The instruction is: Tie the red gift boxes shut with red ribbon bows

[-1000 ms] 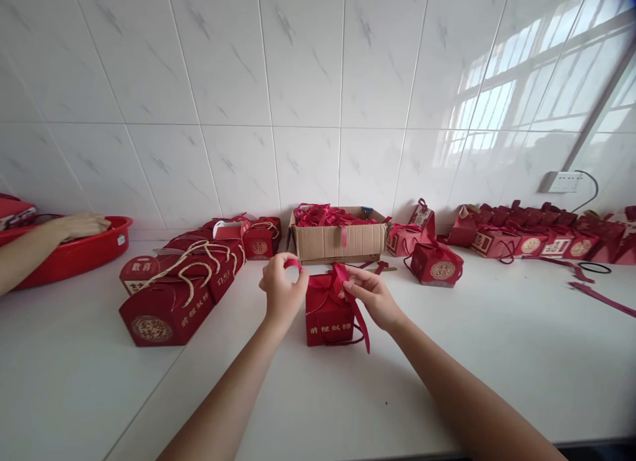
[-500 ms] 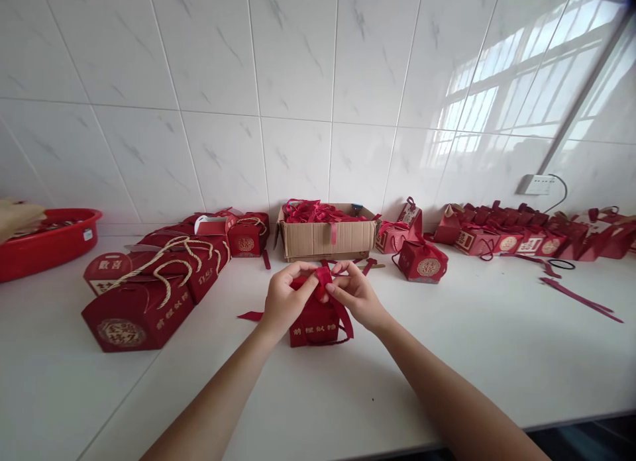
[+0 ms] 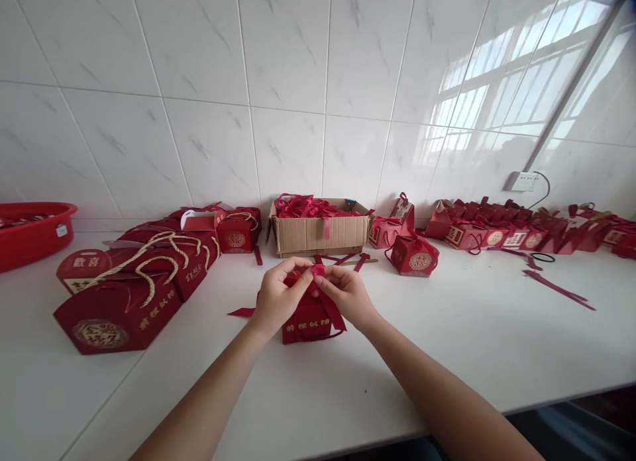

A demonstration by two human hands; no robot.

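Observation:
A small red gift box (image 3: 305,325) with gold lettering stands on the white counter (image 3: 348,381) in front of me. A red ribbon (image 3: 317,270) is gathered over its top, and one loose end trails out to the left on the counter. My left hand (image 3: 278,297) and my right hand (image 3: 345,294) meet above the box. Both pinch the ribbon between thumb and fingertips. The box's top is hidden behind my fingers.
A cardboard box (image 3: 320,232) full of red ribbons stands by the tiled wall. Large red boxes with cord handles (image 3: 134,282) lie at the left, a red basin (image 3: 32,232) at far left. Small red boxes (image 3: 415,254) and a row (image 3: 517,232) line the right, with loose ribbons (image 3: 556,287).
My hands came together over the box and closed on the ribbon; the hanging end at the right is drawn up. Another person's arm at the red basin has left the view, which shifted right.

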